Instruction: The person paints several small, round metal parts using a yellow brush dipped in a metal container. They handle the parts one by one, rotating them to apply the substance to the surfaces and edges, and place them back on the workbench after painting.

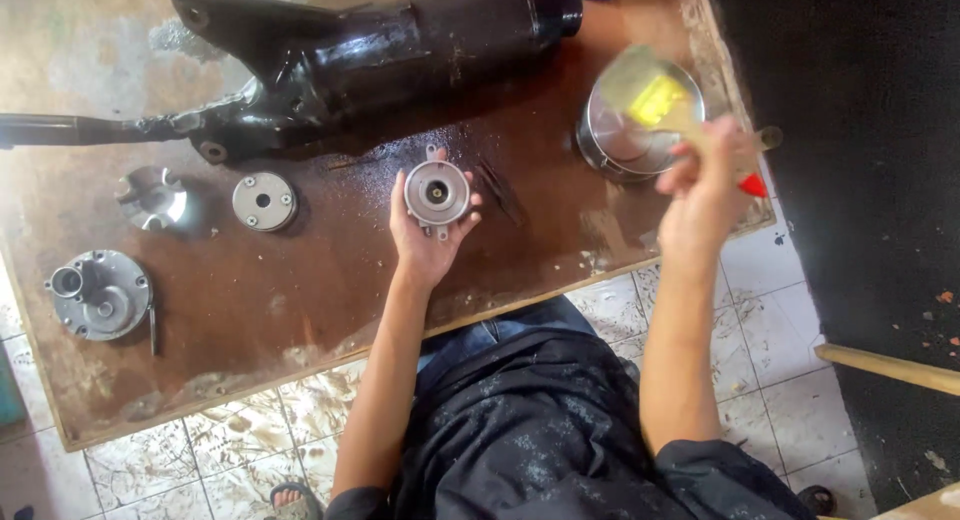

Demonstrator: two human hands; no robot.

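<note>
Dark speckled cloth over my lap sits closest. My left hand (428, 235) cups a round grey metal cover (437, 192) above the wet brown table (300, 290); my right hand (706, 185) has its grip closed on a bristly paintbrush (655, 95) over the shiny tin (630, 140). Slick metal could slip from my palm; the brush may drip.

Worn brown wooden board (300, 310) on stained white tile floor (760, 330), dark mat (850, 130) at right, daylight-ish, pretty grimy.
</note>
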